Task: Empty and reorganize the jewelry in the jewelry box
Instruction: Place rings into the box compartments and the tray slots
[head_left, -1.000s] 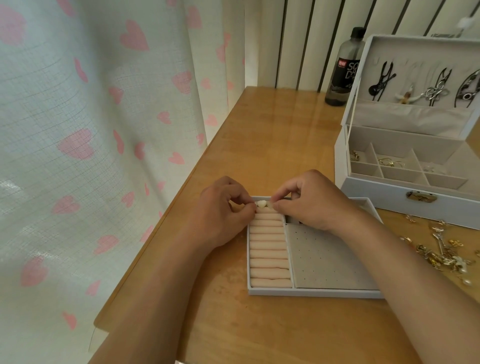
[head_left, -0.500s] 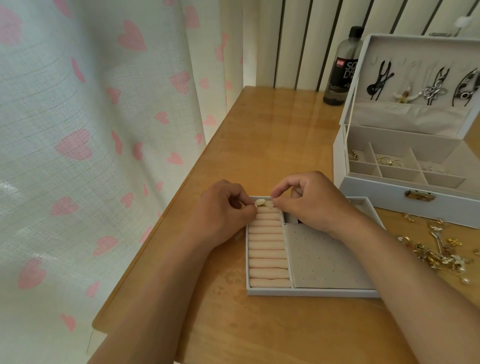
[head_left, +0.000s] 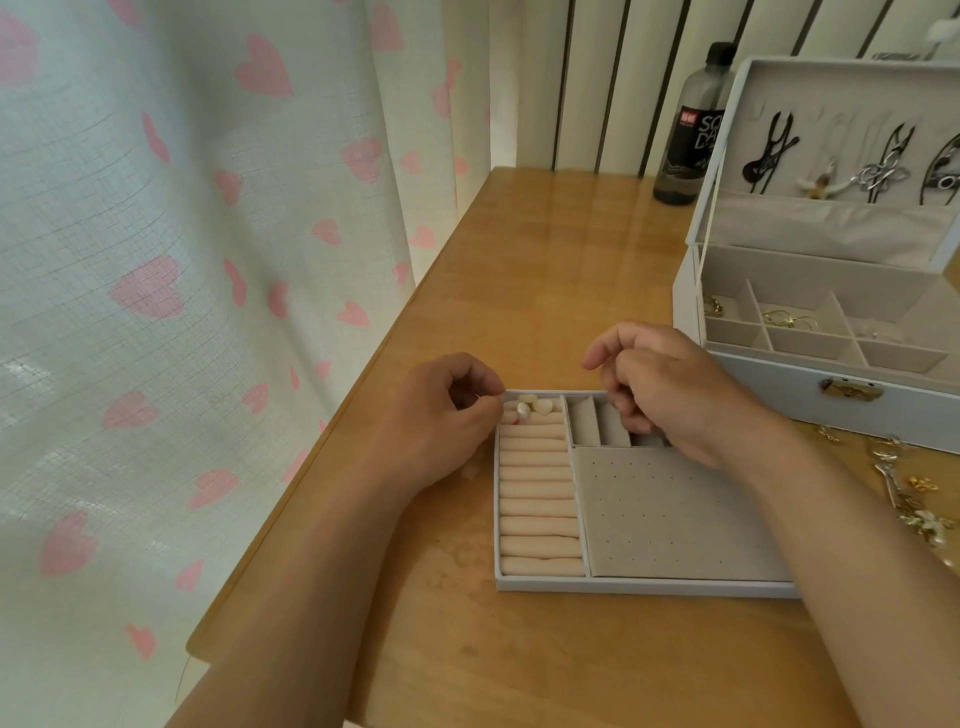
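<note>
A pale curtain (head_left: 182, 260) printed with pink hearts hangs along the left edge of a wooden table (head_left: 545, 260). Your left hand (head_left: 441, 415) rests at the far left corner of a shallow white tray (head_left: 623, 586), its fingers curled in tight against the thumb. You cannot tell whether it pinches anything. Just beside its fingertips, three small cream pieces (head_left: 535, 405) sit in that same far left corner of the tray, on top of the first of the peach padded rolls (head_left: 537, 499) that fill its left side. A grey pad (head_left: 670, 514) dotted with tiny holes takes up the tray's near right part.

Your right hand (head_left: 675, 395) is over the small compartments along the tray's far edge, apart from the cream pieces. Its fingers are loosely bent, forefinger lifted, holding nothing you can see.

Toward the table's far right corner stands the white jewelry box (head_left: 831, 395), lid raised, with dark and silver ornaments (head_left: 878, 171) hanging inside the lid. A dark bottle (head_left: 691, 140) stands just to its left. Loose gold jewelry (head_left: 909, 493) lies near the table's right edge, between tray and box.
</note>
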